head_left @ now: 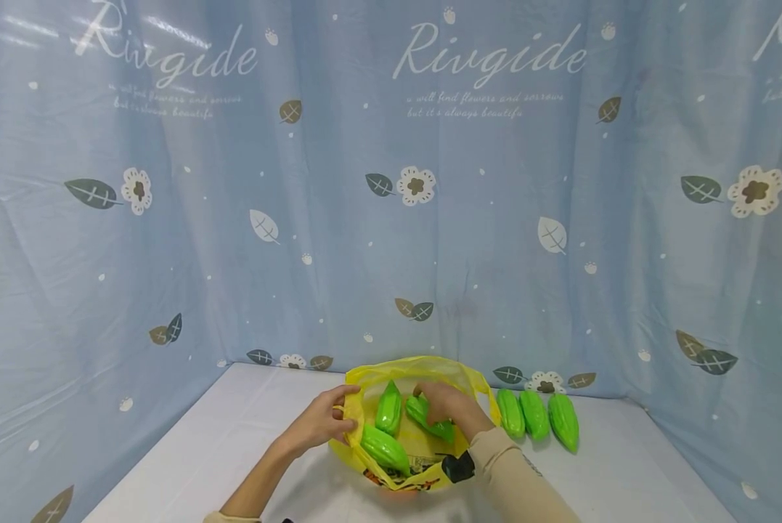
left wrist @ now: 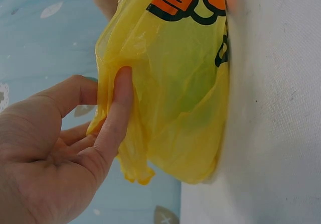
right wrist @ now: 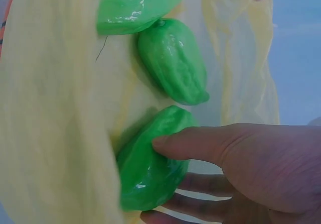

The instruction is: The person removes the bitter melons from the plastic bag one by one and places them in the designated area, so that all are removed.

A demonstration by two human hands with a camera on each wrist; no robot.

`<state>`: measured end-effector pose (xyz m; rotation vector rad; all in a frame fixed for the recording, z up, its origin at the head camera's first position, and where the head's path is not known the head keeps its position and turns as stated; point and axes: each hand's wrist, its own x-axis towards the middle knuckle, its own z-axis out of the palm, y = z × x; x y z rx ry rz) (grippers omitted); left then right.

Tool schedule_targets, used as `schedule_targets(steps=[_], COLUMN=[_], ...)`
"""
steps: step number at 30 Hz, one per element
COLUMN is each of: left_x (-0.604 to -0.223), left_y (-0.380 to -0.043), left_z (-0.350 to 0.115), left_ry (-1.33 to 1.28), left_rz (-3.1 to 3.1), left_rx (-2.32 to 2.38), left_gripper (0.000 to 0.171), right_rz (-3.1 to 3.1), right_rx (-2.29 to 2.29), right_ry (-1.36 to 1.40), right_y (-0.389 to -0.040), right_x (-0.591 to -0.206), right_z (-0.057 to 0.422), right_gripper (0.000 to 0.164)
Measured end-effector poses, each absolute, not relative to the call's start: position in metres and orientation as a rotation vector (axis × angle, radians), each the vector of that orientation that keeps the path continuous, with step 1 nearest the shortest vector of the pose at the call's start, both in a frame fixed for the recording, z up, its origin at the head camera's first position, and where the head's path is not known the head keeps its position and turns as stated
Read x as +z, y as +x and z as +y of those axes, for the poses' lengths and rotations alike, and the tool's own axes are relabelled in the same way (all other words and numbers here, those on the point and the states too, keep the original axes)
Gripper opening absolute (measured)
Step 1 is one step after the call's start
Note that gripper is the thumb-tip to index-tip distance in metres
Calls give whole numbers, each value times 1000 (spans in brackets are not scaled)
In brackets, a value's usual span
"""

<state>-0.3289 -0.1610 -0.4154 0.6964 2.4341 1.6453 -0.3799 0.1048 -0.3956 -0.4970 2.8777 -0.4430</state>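
Observation:
A yellow plastic bag (head_left: 412, 363) lies with its mouth spread wide on the table. My left hand (head_left: 324, 423) pinches its left rim; in the left wrist view the thumb presses the folded film (left wrist: 113, 53) against the fingers. Inside the bag, my right hand (head_left: 444, 403) grips a glossy green ribbed fruit (right wrist: 150, 169), thumb on top and fingers along its far side. Two similar green fruits share the bag: one upright in the middle (head_left: 388, 410), the other near the front left (head_left: 385, 449).
Three more green fruits, left (head_left: 511, 414), middle (head_left: 534, 415) and right (head_left: 563, 423), lie in a row just right of the bag. The white table (head_left: 194, 443) meets a blue printed curtain (head_left: 338, 290) at the back and both sides.

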Motion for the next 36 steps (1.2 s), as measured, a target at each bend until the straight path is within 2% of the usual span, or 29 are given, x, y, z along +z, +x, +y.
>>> schedule_targets(steps=[17, 36], left_x=[-418, -417], left_y=[-332, -332], left_z=[-162, -162], left_ry=[692, 699], left_rz=[2443, 2441], left_rx=[1643, 1641], left_gripper=[68, 68], right_rz=[2825, 2857], right_rx=[-632, -949], right_ry=[-490, -602], right_y=[-376, -353], right_x=[-385, -356], right_z=[118, 140], right_gripper=[56, 58])
